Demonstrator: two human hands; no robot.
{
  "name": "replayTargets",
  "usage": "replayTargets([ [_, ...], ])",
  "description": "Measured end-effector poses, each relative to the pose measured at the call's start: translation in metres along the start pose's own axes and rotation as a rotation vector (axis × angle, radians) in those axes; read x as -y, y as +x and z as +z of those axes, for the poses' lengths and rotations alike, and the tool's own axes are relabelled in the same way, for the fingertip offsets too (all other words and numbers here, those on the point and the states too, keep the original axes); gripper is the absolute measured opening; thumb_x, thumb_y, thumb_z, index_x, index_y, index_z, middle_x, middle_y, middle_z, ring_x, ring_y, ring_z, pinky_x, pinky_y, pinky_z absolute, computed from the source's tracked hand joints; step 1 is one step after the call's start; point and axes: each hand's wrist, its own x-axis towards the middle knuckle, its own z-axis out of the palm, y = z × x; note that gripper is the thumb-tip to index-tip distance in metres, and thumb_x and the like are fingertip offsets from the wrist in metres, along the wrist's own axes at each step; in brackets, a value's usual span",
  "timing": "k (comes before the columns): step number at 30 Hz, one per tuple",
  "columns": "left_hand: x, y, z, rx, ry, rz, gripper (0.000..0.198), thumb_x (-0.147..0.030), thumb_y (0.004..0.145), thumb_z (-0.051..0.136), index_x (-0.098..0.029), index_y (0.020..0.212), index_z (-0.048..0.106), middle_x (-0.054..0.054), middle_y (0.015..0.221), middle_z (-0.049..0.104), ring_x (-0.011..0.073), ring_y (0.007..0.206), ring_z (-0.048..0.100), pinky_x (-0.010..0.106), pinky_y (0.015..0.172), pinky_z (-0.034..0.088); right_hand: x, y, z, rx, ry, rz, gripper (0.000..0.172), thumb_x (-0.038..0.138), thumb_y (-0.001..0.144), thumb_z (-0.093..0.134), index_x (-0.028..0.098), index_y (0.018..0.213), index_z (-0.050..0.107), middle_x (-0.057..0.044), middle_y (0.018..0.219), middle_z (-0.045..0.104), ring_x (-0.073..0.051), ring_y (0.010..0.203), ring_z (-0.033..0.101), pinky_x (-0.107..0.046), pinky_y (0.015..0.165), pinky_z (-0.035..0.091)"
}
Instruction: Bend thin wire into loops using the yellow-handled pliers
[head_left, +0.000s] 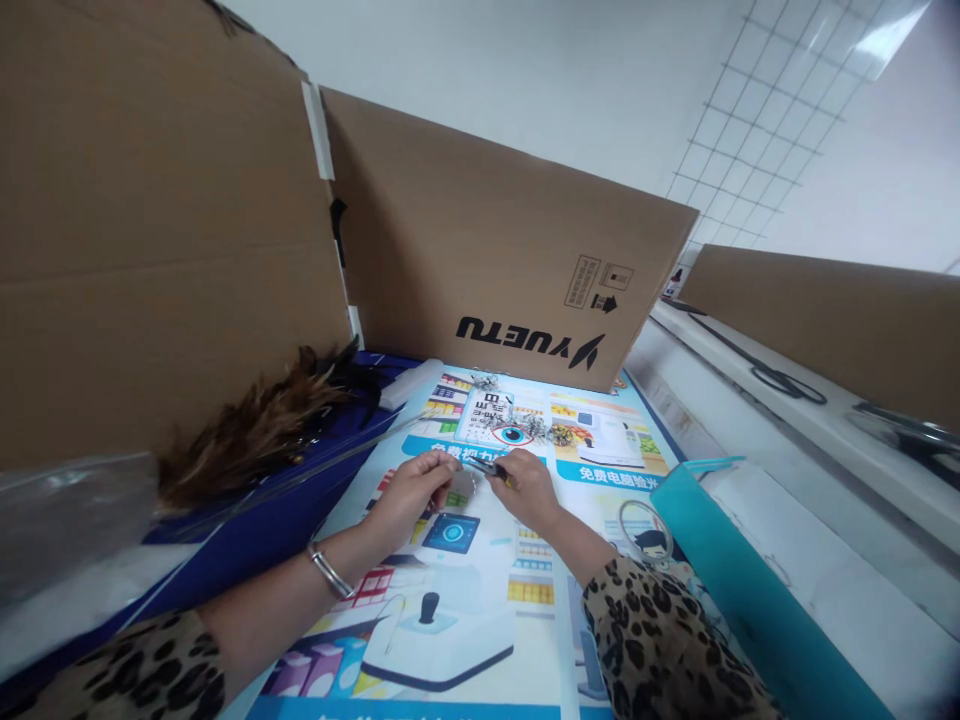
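My right hand [529, 490] is closed round a pair of small pliers [489, 468], their dark jaws pointing left. Just left of those jaws, my left hand [416, 497] pinches a thin wire-like strand [474, 487] that curves faintly below the fingertips. The jaw tips meet or nearly meet the left fingertips; whether they grip the strand is too small to tell. Beyond both hands lie silvery tinsel-like pieces [517, 427] and a smaller silvery clump [484, 382] on the printed sheet [540, 660].
Cardboard panels [420, 220] stand behind and to the left. Brown feathers [247, 435] and a clear plastic bag [75, 530] lie at left. A wire coil [646, 530] and a teal-edged tray [757, 590] sit at right, below a white ledge holding scissors [787, 383].
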Motion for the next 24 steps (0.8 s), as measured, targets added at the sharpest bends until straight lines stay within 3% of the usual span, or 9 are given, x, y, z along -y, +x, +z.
replayTargets([
  [7, -0.0016, 0.0012, -0.0002, -0.017, -0.084, 0.027, 0.020, -0.036, 0.073, 0.058, -0.016, 0.075, 0.057, -0.005, 0.053, 0.048, 0.0068, 0.040, 0.040, 0.019, 0.040, 0.031, -0.0010, 0.0010, -0.0020, -0.063, 0.055, -0.031, 0.015, 0.025, 0.077, 0.058, 0.020, 0.091, 0.062, -0.005, 0.085, 0.064, -0.017, 0.085, 0.057, -0.031, 0.079, 0.046],
  [12, -0.0056, -0.0020, 0.0009, 0.042, -0.126, 0.002, 0.020, -0.034, 0.075, 0.057, -0.015, 0.073, 0.056, -0.004, 0.056, 0.048, 0.0061, 0.040, 0.041, 0.019, 0.039, 0.029, -0.0027, 0.0023, -0.0037, -0.090, 0.045, -0.022, 0.016, 0.021, 0.079, 0.054, 0.019, 0.094, 0.061, -0.007, 0.085, 0.063, -0.018, 0.086, 0.056, -0.033, 0.078, 0.046],
  [24, 0.0029, -0.0035, 0.0013, 0.145, -0.111, -0.019, 0.019, -0.033, 0.079, 0.055, -0.015, 0.073, 0.054, -0.003, 0.057, 0.051, 0.0065, 0.039, 0.042, 0.020, 0.039, 0.029, -0.0044, -0.0005, -0.0044, -0.012, 0.012, -0.081, 0.016, 0.020, 0.078, 0.054, 0.019, 0.091, 0.064, -0.006, 0.084, 0.064, -0.019, 0.084, 0.056, -0.034, 0.079, 0.044],
])
